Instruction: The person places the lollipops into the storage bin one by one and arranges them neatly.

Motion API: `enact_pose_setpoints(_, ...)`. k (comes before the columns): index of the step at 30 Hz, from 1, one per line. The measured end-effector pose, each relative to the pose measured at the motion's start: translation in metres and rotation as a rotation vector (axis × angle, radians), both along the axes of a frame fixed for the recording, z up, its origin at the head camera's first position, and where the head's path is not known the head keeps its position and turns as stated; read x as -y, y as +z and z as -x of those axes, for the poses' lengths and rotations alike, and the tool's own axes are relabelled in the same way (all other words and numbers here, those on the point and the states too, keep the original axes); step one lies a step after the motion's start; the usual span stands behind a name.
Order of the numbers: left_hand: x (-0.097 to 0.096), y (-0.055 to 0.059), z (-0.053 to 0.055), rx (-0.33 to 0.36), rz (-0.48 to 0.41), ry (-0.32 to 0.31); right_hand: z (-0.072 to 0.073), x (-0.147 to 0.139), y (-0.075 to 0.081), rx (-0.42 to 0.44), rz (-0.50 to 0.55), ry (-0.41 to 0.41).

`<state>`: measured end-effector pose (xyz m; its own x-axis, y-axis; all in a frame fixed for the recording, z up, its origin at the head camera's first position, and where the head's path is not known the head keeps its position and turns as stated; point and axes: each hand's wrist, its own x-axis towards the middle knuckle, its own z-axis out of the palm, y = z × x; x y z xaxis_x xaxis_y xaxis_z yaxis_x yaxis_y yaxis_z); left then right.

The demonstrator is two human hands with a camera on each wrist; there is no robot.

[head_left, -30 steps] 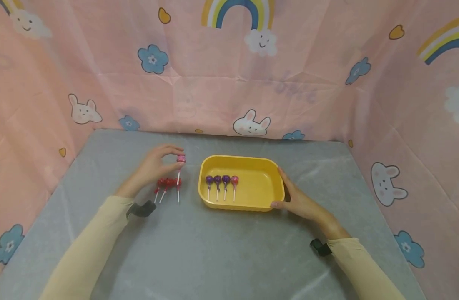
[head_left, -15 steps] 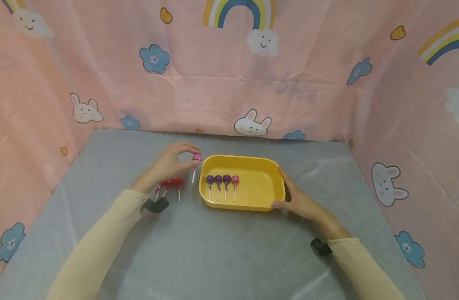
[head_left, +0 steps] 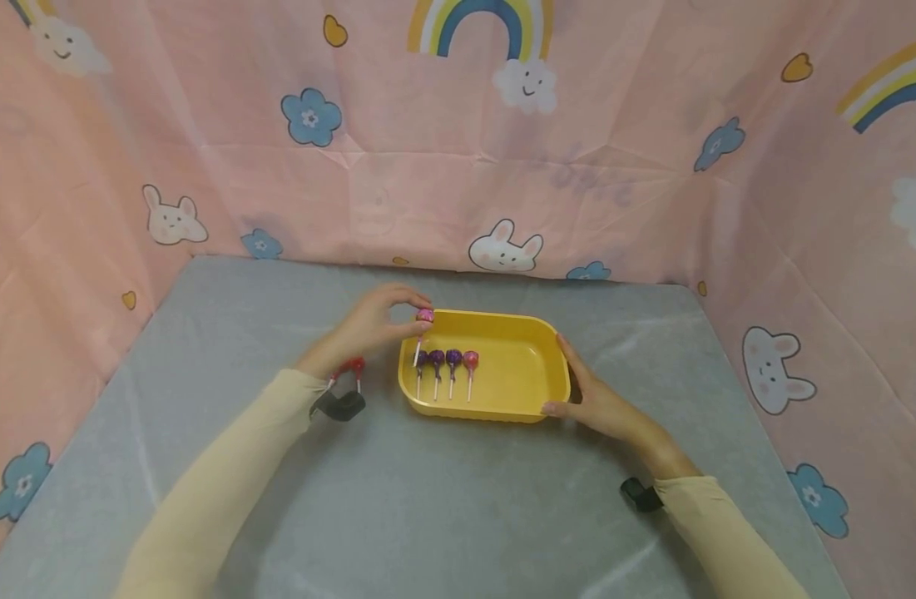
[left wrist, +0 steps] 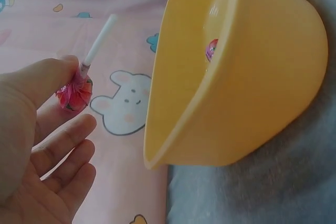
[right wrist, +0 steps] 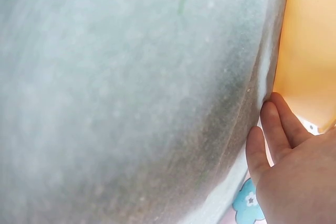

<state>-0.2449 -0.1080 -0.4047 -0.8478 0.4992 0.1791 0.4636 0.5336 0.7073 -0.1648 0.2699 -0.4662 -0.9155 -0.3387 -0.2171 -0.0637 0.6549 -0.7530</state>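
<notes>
My left hand [head_left: 375,324] pinches a pink-wrapped lollipop [head_left: 425,315] by its head between thumb and index finger, over the left end of a yellow plastic bin [head_left: 517,378]. The left wrist view shows its white stick pointing away from the fingertips, the other fingers loosely bent. Inside the bin, purple lollipops [head_left: 453,358] lie in a row with a pink lollipop [head_left: 470,359] at their right. My right hand [head_left: 596,403] rests against the bin's right end, thumb at the front corner; in the right wrist view its fingers lie fairly straight along the wall.
Red lollipops [head_left: 356,366] lie on the grey tabletop [head_left: 458,491] left of the bin, partly hidden behind the left wrist and its black strap [head_left: 341,405]. A pink printed cloth [head_left: 398,191] hangs behind the table and along both sides.
My left hand has carried the pink lollipop rightwards, from above the red lollipops to over the bin's left end. The right hand and the bin stay in place.
</notes>
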Motion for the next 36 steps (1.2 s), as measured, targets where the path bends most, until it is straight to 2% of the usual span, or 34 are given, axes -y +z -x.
enact_pose_setpoints(7,-0.015,-0.002,0.005,0.008,0.002,-0.019,0.000,0.001,0.001,0.008,-0.006,-0.008)
enact_pose_setpoints(14,-0.030,-0.003,0.008,0.065,-0.007,-0.038,-0.001,0.002,0.001,0.006,-0.017,-0.007)
enact_pose_setpoints(20,-0.044,-0.005,0.012,0.056,-0.002,-0.046,0.000,0.001,0.001,-0.008,-0.026,-0.003)
enact_pose_setpoints(32,-0.064,-0.007,0.017,0.051,0.054,-0.079,-0.001,0.000,-0.001,-0.004,-0.018,-0.007)
enact_pose_setpoints(36,-0.070,-0.007,0.018,0.080,0.081,-0.074,0.000,0.000,-0.002,-0.008,-0.014,-0.003)
